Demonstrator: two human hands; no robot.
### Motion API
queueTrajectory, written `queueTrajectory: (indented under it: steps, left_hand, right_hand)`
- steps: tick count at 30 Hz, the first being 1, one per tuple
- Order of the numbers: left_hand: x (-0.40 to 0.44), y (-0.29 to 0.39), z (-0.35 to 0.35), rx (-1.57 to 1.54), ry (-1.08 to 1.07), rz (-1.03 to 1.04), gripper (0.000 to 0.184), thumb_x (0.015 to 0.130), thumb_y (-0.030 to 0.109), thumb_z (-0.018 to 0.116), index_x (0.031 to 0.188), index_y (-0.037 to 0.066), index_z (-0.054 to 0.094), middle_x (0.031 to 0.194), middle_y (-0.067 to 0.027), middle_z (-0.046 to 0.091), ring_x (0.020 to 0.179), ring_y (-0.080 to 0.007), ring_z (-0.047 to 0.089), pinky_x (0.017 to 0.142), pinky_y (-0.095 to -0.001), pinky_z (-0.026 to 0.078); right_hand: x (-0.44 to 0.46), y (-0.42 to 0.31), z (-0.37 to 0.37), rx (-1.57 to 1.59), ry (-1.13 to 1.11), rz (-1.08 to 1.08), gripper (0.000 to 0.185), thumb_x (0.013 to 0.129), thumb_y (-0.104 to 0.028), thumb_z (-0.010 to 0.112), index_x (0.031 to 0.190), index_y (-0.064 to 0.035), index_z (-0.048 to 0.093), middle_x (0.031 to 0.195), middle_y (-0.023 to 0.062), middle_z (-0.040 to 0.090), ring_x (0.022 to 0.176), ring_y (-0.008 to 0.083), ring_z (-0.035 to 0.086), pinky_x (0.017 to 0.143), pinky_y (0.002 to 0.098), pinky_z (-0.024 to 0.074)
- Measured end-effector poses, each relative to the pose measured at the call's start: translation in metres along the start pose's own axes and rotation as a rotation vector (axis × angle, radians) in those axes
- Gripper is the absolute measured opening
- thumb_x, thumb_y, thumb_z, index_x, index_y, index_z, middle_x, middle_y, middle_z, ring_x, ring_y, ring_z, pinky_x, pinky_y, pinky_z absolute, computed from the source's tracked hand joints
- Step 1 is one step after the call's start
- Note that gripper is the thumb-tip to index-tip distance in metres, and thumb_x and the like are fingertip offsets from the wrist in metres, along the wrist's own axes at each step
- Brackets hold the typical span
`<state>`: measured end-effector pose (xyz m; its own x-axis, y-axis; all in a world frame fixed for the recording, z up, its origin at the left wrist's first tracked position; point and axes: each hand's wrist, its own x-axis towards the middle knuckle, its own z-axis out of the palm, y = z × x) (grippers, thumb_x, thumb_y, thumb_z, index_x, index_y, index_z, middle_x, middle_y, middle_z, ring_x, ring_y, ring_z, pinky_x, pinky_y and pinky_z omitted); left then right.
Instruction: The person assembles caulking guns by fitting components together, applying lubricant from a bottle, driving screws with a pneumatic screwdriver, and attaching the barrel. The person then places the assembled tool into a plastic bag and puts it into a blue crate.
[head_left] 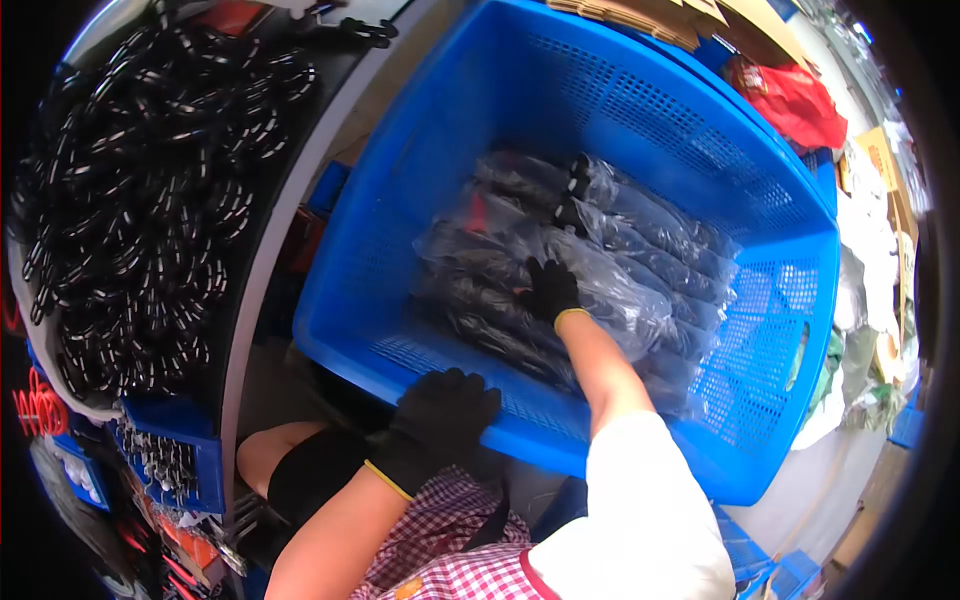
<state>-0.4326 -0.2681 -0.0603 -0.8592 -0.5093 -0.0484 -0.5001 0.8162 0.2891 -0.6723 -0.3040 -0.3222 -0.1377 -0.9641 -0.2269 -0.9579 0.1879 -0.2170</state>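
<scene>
Through the head camera I have the right hand [551,287] well down in the big blue basket [450,100], palm lowered, its gloved fingers spread over the plastic bags [620,290]; I see no bag closed in it. The left hand [445,415] is at the near rim with its fingers bent, and I cannot tell whether it grips the rim or only rests there. The bags lie on the basket's floor, side by side in two rows, with dark contents showing through.

For working among them, I judge that light pressure with a flat palm suits best: the plastic looks slick and could slide or crease if pushed from one corner. Bracing the left hand on the rim should spare the back in so deep a reach.

My count: two hands, each in a black glove with a yellow cuff; one basket in use; perhaps four or five bags a row, though overlap and glare stop me fixing it. On the bench [283,215] to the left is one heap of black links [150,180], too tangled to number
</scene>
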Motion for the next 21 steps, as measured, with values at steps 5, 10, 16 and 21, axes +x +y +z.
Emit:
queueTrajectory:
  steps: [5, 10, 16, 21]
  left_hand:
    - [0.002, -0.003, 0.002, 0.025, -0.062, 0.005, 0.026, 0.068, 0.032, 0.069, 0.088, 0.017, 0.062, 0.078, -0.0031, 0.056, 0.077, -0.0230, 0.059, 0.067, -0.0381, 0.048]
    - [0.003, -0.001, 0.004, 0.093, -0.138, 0.018, 0.047, 0.054, 0.046, 0.077, 0.088, 0.017, 0.062, 0.079, -0.0030, 0.056, 0.078, -0.0232, 0.060, 0.068, -0.0386, 0.048]
    - [0.000, -0.002, 0.002, 0.061, -0.070, 0.044, 0.053, 0.052, 0.048, 0.078, 0.091, 0.016, 0.063, 0.083, -0.0035, 0.058, 0.080, -0.0243, 0.060, 0.070, -0.0399, 0.048]
    - [-0.010, -0.004, 0.002, -0.008, 0.014, 0.057, 0.042, 0.066, 0.037, 0.072, 0.099, 0.013, 0.065, 0.086, -0.0055, 0.060, 0.081, -0.0252, 0.060, 0.072, -0.0408, 0.049]
  right_hand:
    - [-0.003, -0.002, -0.005, 0.073, -0.114, 0.054, 0.075, 0.078, -0.057, 0.065, 0.136, -0.0139, 0.046, 0.110, 0.0184, 0.059, 0.103, 0.0363, 0.058, 0.085, 0.0490, 0.0453]
    - [0.005, -0.007, 0.008, 0.045, -0.095, 0.135, 0.074, 0.078, -0.055, 0.066, 0.135, -0.0134, 0.046, 0.110, 0.0182, 0.057, 0.103, 0.0357, 0.057, 0.084, 0.0502, 0.0444]
    - [-0.005, -0.022, -0.011, 0.072, -0.068, 0.227, 0.074, 0.079, -0.050, 0.065, 0.138, -0.0108, 0.044, 0.128, 0.0237, 0.050, 0.119, 0.0400, 0.049, 0.098, 0.0524, 0.0380]
    - [-0.057, -0.012, 0.000, 0.175, 0.195, -0.071, 0.074, 0.076, -0.042, 0.067, 0.136, -0.0053, 0.046, 0.127, 0.0260, 0.051, 0.120, 0.0434, 0.047, 0.101, 0.0536, 0.0346]
